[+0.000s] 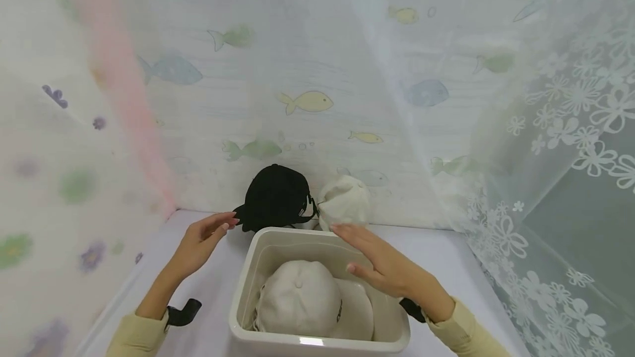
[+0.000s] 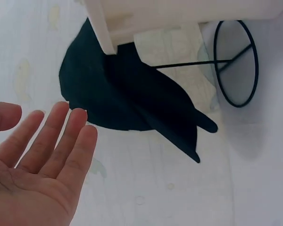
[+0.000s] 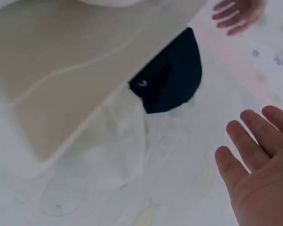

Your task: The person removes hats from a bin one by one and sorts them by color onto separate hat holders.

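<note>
A cream cap (image 1: 300, 302) lies in a beige plastic bin (image 1: 317, 231), its brim to the right. Behind the bin are a black cap (image 1: 275, 194), brim to the left, and a white cap (image 1: 345, 200) with its lower part hidden. My left hand (image 1: 200, 244) reaches toward the black cap's brim; the left wrist view shows loosely extended fingers (image 2: 54, 122) holding nothing. Over the bin's far right side, my right hand (image 1: 384, 260) hovers with fingers extended, empty as well in the right wrist view.
A thin black wire stand with a ring base (image 2: 257, 61) shows beside the black cap. White cloth (image 1: 426, 236) covers the table. Sheer curtains with fish prints hang behind, and a white flower-lace curtain (image 1: 511, 241) hangs at the right. Black straps (image 1: 183, 313) circle the wrists.
</note>
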The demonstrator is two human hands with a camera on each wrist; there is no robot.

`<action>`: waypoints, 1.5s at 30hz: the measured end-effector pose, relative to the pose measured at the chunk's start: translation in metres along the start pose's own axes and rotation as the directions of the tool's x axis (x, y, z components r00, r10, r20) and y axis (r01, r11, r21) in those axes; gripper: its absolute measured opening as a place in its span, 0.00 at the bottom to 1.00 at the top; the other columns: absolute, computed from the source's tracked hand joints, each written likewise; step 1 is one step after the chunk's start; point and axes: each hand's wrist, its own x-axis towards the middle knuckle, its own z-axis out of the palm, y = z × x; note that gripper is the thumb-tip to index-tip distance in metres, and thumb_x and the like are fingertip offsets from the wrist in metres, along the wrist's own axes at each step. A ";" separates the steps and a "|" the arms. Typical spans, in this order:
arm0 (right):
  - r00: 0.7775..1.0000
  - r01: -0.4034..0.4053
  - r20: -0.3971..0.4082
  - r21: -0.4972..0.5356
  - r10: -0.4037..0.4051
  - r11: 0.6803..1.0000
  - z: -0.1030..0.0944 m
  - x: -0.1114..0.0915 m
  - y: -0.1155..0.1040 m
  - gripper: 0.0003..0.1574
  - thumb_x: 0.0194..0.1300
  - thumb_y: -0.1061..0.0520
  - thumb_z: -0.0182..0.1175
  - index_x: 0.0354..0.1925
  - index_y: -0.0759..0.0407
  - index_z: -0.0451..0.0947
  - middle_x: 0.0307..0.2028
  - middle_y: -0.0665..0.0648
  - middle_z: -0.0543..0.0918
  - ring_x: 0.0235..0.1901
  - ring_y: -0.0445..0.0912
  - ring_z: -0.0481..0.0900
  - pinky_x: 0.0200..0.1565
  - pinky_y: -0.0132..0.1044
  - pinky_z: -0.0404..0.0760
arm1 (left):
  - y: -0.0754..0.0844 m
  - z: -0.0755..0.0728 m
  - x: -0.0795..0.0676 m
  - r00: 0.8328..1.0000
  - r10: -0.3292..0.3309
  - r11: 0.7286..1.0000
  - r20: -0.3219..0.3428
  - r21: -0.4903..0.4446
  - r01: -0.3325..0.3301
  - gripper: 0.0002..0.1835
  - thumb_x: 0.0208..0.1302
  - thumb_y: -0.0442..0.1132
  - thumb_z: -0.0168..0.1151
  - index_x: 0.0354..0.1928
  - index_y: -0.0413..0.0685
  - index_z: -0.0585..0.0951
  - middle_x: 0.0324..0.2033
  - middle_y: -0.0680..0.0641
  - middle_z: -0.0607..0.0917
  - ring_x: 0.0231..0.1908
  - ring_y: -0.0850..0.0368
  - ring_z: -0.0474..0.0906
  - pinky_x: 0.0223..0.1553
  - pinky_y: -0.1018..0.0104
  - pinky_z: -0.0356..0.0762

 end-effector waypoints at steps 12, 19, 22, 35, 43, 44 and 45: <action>0.996 -0.075 -0.055 -0.106 0.069 0.992 0.029 -0.084 -0.007 0.40 0.79 0.41 0.49 0.80 0.54 0.55 0.79 0.53 0.58 0.79 0.51 0.51 0.76 0.27 0.37 | 0.047 0.014 -0.008 0.977 0.118 0.991 0.175 0.049 -0.128 0.16 0.77 0.36 0.55 0.62 0.46 0.80 0.58 0.45 0.85 0.59 0.52 0.81 0.60 0.60 0.80; 0.997 0.003 -0.072 -0.194 -0.017 0.981 0.046 -0.105 0.000 0.38 0.80 0.45 0.49 0.76 0.66 0.59 0.78 0.61 0.60 0.77 0.55 0.55 0.78 0.32 0.40 | 0.071 0.023 -0.018 0.941 0.137 0.976 0.309 0.118 -0.181 0.16 0.77 0.41 0.57 0.62 0.51 0.81 0.59 0.54 0.84 0.62 0.53 0.79 0.60 0.50 0.78; 0.995 0.029 -0.083 -0.225 -0.048 0.974 0.052 -0.108 0.003 0.39 0.82 0.41 0.41 0.75 0.69 0.60 0.78 0.61 0.60 0.77 0.55 0.56 0.78 0.33 0.40 | 0.078 0.027 -0.019 0.923 0.167 0.970 0.348 0.109 -0.216 0.17 0.78 0.41 0.56 0.63 0.48 0.81 0.59 0.52 0.84 0.61 0.52 0.79 0.60 0.50 0.78; 0.991 0.061 -0.093 -0.327 -0.096 0.943 0.062 -0.121 0.012 0.48 0.81 0.32 0.27 0.76 0.66 0.60 0.77 0.59 0.61 0.80 0.51 0.49 0.79 0.36 0.35 | 0.092 0.047 -0.007 0.844 0.240 0.940 0.479 0.102 -0.326 0.16 0.79 0.43 0.54 0.62 0.49 0.81 0.58 0.53 0.84 0.60 0.56 0.79 0.61 0.56 0.78; 0.991 0.079 -0.077 -0.333 -0.111 0.939 0.061 -0.125 0.015 0.48 0.81 0.32 0.30 0.76 0.68 0.59 0.76 0.64 0.62 0.79 0.53 0.51 0.78 0.34 0.37 | 0.103 0.054 0.001 0.775 0.201 0.932 0.599 0.127 -0.339 0.16 0.77 0.38 0.56 0.62 0.46 0.80 0.59 0.52 0.83 0.61 0.56 0.78 0.62 0.58 0.77; 0.991 0.082 -0.077 -0.330 -0.113 0.940 0.060 -0.126 0.016 0.48 0.81 0.32 0.31 0.76 0.68 0.59 0.76 0.65 0.62 0.79 0.53 0.51 0.78 0.34 0.37 | 0.105 0.054 0.003 0.769 0.205 0.927 0.606 0.133 -0.351 0.16 0.76 0.37 0.56 0.62 0.45 0.80 0.59 0.52 0.83 0.61 0.56 0.78 0.62 0.58 0.77; 0.990 0.084 -0.078 -0.327 -0.116 0.941 0.060 -0.127 0.016 0.48 0.81 0.32 0.31 0.76 0.68 0.59 0.76 0.65 0.61 0.79 0.54 0.51 0.78 0.34 0.37 | 0.106 0.054 0.004 0.763 0.206 0.923 0.613 0.138 -0.359 0.16 0.76 0.37 0.56 0.62 0.45 0.80 0.59 0.51 0.83 0.61 0.56 0.78 0.62 0.58 0.77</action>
